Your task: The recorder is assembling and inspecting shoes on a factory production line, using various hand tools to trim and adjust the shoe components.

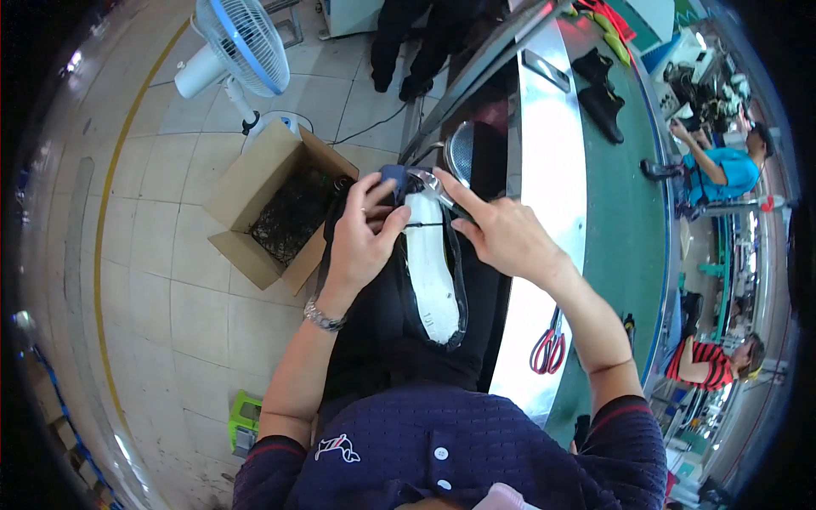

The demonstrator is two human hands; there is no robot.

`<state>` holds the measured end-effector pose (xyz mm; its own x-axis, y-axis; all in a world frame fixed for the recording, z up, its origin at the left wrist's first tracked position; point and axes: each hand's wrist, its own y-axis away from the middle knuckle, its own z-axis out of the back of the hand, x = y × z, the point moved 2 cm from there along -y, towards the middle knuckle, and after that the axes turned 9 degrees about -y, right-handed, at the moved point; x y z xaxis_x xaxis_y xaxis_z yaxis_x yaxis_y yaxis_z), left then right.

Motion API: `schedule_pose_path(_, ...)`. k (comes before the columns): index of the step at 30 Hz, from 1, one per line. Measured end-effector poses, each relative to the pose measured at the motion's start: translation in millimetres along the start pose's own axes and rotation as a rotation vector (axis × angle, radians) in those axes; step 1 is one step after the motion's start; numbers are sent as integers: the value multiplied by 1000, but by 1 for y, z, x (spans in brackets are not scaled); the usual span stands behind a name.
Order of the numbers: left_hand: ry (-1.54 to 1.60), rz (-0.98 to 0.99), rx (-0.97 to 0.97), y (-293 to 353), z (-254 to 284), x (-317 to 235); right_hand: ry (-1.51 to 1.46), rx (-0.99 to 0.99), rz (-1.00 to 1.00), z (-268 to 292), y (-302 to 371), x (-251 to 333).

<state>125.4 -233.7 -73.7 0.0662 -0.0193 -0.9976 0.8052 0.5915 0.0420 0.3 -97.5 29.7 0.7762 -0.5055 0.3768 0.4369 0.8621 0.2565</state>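
Observation:
Sole up across my lap lies a shoe last with a white bottom [430, 276], a black shoe upper [461, 293] wrapped round its edge. A thin black cord crosses the white part near the far end. My left hand [364, 234] is closed about the far left side of the shoe, thumb against its edge. Beside its fingertips is a dark blue piece [393, 177], its kind unclear. In my right hand [507, 234] are metal pincers [427, 182], their head at the shoe's far end. My fingers partly hide the handles.
An open carton [235, 201] of black scraps stands left, near a white fan [242, 47]. Along the right runs a metal ledge [544, 170] with red-handled scissors [548, 348] and a phone [544, 70]. Black shoes [602, 110] lie on the green belt [625, 229]; people work beyond.

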Motion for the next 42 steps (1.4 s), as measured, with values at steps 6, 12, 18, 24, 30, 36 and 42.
schedule_pose_path(6, 448, 509, 330, 55, -23, 0, -288, -486, 310, -2, 8, 1)
schedule_pose_path(12, 372, 594, 314, 62, -34, 10, -261, -126, 84, -12, 29, -12)
schedule_pose_path(18, 277, 516, 532, 72, -26, -18, -1104, -412, -69, -13, 100, -25)
schedule_pose_path(24, 97, -96, 749, 54, -58, -1, -1114, -306, -114, -60, 140, -21)
schedule_pose_path(30, 85, 28, 812, 62, -67, 42, -1134, -313, -152, -74, 154, -27)
schedule_pose_path(36, 98, 102, 801, 75, -60, 46, -1138, -218, -121, -96, 155, -39)
schedule_pose_path(42, 185, 98, 918, 64, -30, 42, -1268, -339, -426, -120, 152, -26)
